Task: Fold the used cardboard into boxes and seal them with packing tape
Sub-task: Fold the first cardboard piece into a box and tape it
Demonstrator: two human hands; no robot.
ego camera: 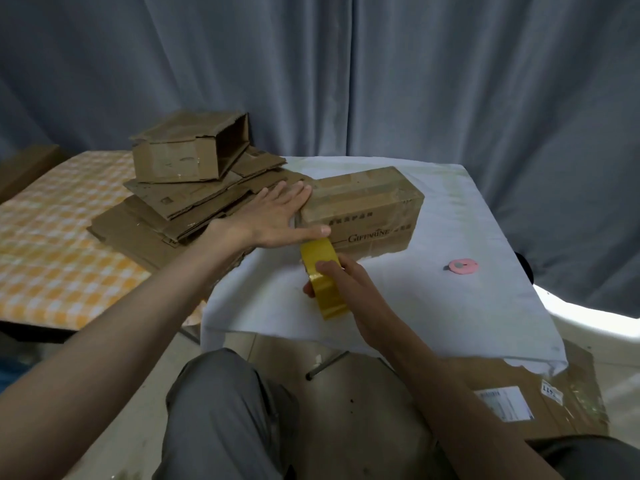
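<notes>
A folded brown cardboard box (363,209) printed with "Giffarine" lies on the white-covered table (478,306). My left hand (277,216) rests flat and open against the box's left end, thumb along its front face. My right hand (343,289) grips a roll of yellow-brown packing tape (323,282) just in front of the box's lower left corner. A strip of tape seems to run from the roll up to the box under my left thumb.
A stack of flattened cardboard (166,216) with a part-folded open box (194,150) on top lies left of the table, on an orange checked surface (52,244). A small pink round cutter (462,266) sits on the cloth at right. More flat cardboard (540,403) lies on the floor. My grey-trousered knees are below.
</notes>
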